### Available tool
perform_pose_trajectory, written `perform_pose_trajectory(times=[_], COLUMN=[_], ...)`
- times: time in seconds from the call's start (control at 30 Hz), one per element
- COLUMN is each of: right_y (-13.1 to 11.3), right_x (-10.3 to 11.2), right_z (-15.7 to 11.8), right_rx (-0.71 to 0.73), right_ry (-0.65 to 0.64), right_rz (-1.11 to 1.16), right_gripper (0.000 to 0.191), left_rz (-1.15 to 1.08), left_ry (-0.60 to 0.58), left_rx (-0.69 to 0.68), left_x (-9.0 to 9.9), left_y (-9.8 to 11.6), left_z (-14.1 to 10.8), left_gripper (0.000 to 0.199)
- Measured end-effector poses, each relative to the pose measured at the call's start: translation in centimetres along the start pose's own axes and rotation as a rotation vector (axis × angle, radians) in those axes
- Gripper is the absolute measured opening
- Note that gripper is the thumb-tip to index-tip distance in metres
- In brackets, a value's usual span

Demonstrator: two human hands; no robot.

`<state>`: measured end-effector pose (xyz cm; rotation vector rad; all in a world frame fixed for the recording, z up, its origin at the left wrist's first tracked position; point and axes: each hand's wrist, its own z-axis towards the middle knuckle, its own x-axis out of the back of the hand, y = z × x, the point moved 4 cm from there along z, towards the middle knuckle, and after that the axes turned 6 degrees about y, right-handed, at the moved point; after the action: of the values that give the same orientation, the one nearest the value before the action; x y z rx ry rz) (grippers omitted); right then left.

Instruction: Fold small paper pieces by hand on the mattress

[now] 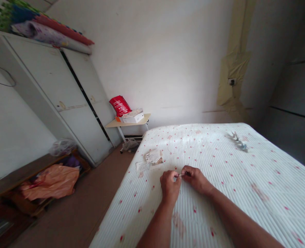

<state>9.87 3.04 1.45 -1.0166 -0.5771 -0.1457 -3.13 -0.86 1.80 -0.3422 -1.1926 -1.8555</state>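
Observation:
Over the white, red-dotted bedspread (201,155), my left hand (170,184) and my right hand (197,179) meet with their fingertips pinched close together. Between them is a small, thin, pale piece (181,175), too small to identify, which both hands grip at its ends. Just beyond my left hand lie some printed paper pieces (154,156), one of them crumpled-looking and one flat (142,167). A twisted grey-white and bluish object (238,142) rests on the far right part of the bed.
Behind the bed's left corner stands a small table (112,123) with a red bag (119,105) and a white box (134,118). A grey cabinet (51,82) bears rolled mats (49,32). At the lower left, an orange cloth or bag (51,182) lies on a low wooden unit.

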Motion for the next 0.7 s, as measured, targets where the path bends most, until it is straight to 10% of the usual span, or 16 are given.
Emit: perform_pose_trajectory(times=[0.7], right_y=[-1.1], right_x=[0.2], right_z=[-2.1], right_rx=[0.208], right_ry=[-0.065], right_rz=[-0.576], right_gripper=[0.016], left_rz=[0.203], left_ry=[-0.109], left_rx=[-0.509], left_x=[-0.3], left_y=[1.5], left_z=[-0.6], left_gripper=[0.011])
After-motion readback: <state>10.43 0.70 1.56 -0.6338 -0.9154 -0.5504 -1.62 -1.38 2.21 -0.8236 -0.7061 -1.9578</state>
